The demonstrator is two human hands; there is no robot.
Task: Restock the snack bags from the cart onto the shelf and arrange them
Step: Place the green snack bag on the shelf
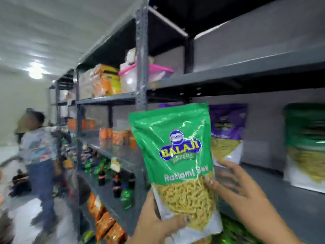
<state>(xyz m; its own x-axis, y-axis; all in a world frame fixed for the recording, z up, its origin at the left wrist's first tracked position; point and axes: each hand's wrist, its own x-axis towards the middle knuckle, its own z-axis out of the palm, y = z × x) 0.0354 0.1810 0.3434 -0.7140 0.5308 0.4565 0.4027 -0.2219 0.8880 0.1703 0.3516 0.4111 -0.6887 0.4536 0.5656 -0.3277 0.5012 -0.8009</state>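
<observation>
I hold a green Balaji Ratlami Sev snack bag (177, 155) upright in front of the grey shelf (274, 187). My left hand (158, 224) grips its lower left corner from below. My right hand (241, 187) touches the bag's right edge with spread fingers. Behind it on the shelf stand a purple snack bag (226, 131) and, further right, another green snack bag (306, 147), both upright against the back wall. The cart is out of view.
A grey shelf upright (141, 59) rises just left of the bag. Upper shelves carry a pink-lidded box (130, 76) and orange packs (105, 80). Bottles (116, 182) and orange packets (103, 224) fill lower shelves. A person (38, 152) stands in the aisle at left.
</observation>
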